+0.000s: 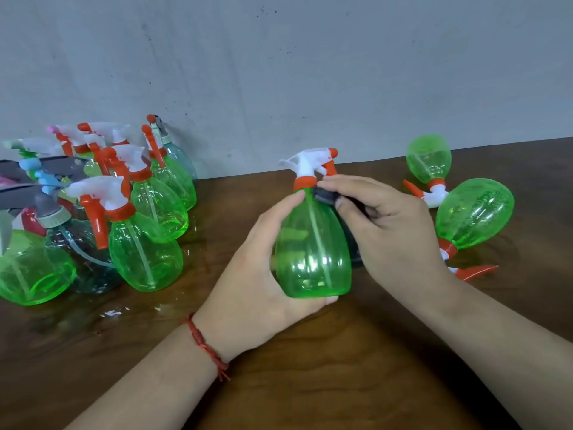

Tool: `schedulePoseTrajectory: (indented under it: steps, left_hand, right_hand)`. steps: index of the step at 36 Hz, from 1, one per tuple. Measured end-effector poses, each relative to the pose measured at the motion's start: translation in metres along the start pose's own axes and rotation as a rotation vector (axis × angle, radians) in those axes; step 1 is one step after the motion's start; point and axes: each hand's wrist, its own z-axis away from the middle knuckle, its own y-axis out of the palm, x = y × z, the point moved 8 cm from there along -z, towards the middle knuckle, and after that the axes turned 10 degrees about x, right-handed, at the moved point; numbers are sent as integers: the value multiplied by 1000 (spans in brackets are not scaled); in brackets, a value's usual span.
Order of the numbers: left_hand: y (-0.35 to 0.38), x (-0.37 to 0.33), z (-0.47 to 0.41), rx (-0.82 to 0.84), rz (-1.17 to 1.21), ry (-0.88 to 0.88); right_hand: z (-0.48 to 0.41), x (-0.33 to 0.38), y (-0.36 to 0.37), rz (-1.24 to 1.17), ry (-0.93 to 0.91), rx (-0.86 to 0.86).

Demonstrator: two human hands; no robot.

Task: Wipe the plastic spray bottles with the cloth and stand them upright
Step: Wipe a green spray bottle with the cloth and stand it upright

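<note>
As upright bottles point(145, 252) crowd the table point(310, 367) at left, presumably wiped, the left hand point(260, 268) grips a green spray bottle point(313, 252) upright at ctr., w/ the right hand point(381, 221) pinching a dark cloth point(325, 195) against its neck. Two more bottles point(474, 212) lie on their sides at right, apparently unwiped; job looks mostly done.

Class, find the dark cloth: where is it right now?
In the head view the dark cloth is near centre, held by the right hand against the shoulder of the green bottle that the left hand grips.
</note>
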Motion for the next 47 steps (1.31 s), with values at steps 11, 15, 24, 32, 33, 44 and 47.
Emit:
schedulePoseTrajectory:
  steps: [11,15,24,32,33,44,47]
  left_hand:
    - [-32,18,3,-247,75,-65]
    - [-46,25,5,-346,119,-117]
    - [-33,16,1,-217,12,-84]
    - [-9,-1,1,-64,7,-13]
    - [-8,-3,2,-54,33,-6]
    - [-6,0,2,28,51,-53]
    - [-3,0,2,21,15,-50]
  right_hand:
    - [5,15,14,-27,-84,166]
    - [12,27,23,48,-189,228]
    - [10,17,13,87,-136,79]
    - [3,-9,10,-217,92,41]
    - [3,-10,11,-255,105,47]
    - [6,-13,11,-261,135,35]
    - [6,-15,16,-257,171,87]
